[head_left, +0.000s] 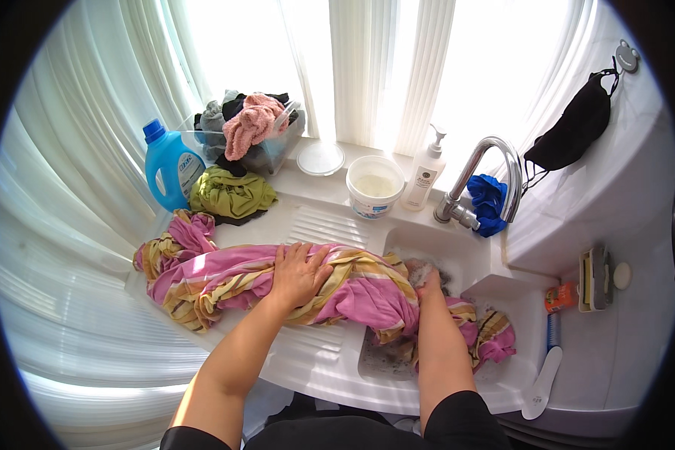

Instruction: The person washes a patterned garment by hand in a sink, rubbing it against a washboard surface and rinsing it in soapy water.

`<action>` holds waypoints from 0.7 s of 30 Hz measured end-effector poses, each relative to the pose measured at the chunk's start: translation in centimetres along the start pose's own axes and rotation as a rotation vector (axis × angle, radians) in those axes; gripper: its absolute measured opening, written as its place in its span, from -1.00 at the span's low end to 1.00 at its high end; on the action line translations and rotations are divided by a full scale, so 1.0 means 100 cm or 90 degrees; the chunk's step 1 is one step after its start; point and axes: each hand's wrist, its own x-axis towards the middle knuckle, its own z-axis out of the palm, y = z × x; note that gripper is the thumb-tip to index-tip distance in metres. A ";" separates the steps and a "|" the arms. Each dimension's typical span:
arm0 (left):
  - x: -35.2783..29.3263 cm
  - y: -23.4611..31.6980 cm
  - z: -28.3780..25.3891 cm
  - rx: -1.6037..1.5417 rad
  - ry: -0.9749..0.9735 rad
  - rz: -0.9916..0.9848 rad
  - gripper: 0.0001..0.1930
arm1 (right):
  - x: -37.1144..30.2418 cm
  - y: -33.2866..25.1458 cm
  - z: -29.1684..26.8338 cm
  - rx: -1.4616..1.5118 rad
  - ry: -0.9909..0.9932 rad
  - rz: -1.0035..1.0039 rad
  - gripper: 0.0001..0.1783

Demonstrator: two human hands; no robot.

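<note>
A long pink, yellow and white striped cloth [367,289] lies bunched across the ribbed washboard side of the white sink [465,255], and its right end hangs into the basin. My left hand [300,274] rests flat on top of the cloth with its fingers stretched out. Reaching into the basin, my right hand [430,283] is at the cloth's right part among soapy foam [422,268]. Foam and water hide its fingers, so I cannot tell whether it grips anything. Grey, sudsy water shows around the cloth in the basin.
Behind the sink stand a blue detergent bottle [169,169], a green cloth [232,193], a clear bin [281,139] of clothes, a round lid [320,159], a white tub [375,187], a pump bottle [424,172] and a chrome faucet [514,176]. A brush [541,382] lies at right.
</note>
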 end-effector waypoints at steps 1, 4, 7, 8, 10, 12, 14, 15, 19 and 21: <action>0.000 -0.001 0.003 0.001 0.017 0.003 -0.52 | -0.009 -0.004 0.018 0.030 0.047 0.017 -0.72; -0.002 -0.008 0.000 -0.007 -0.017 -0.030 -0.54 | -0.074 -0.010 0.126 -0.077 -0.158 0.232 -0.68; 0.002 -0.008 0.002 -0.013 -0.020 -0.041 -0.56 | -0.166 0.040 0.242 -0.358 -0.125 0.166 -0.66; 0.006 -0.006 0.007 -0.016 -0.016 -0.033 -0.56 | -0.169 0.057 0.247 -0.328 -0.125 0.154 -0.67; 0.009 -0.011 0.011 -0.010 -0.011 -0.032 -0.58 | -0.183 0.088 0.255 -0.340 -0.242 0.141 -0.68; 0.013 -0.017 0.006 -0.080 -0.058 -0.032 -0.57 | -0.183 0.101 0.256 -0.499 -0.206 0.099 -0.61; 0.023 -0.029 -0.002 -0.190 -0.081 -0.045 -0.55 | -0.159 0.086 0.250 -0.717 -0.183 -0.098 -0.52; 0.028 -0.042 -0.003 -0.266 -0.087 -0.059 -0.52 | -0.147 0.081 0.244 -0.820 -0.167 -0.197 -0.47; 0.034 -0.035 -0.040 -0.040 -0.116 -0.151 -0.45 | -0.143 0.080 0.228 -1.326 0.036 -0.817 -0.22; 0.027 -0.042 -0.050 0.007 -0.213 -0.184 -0.43 | -0.182 0.076 0.258 -1.418 -0.082 -0.378 -0.14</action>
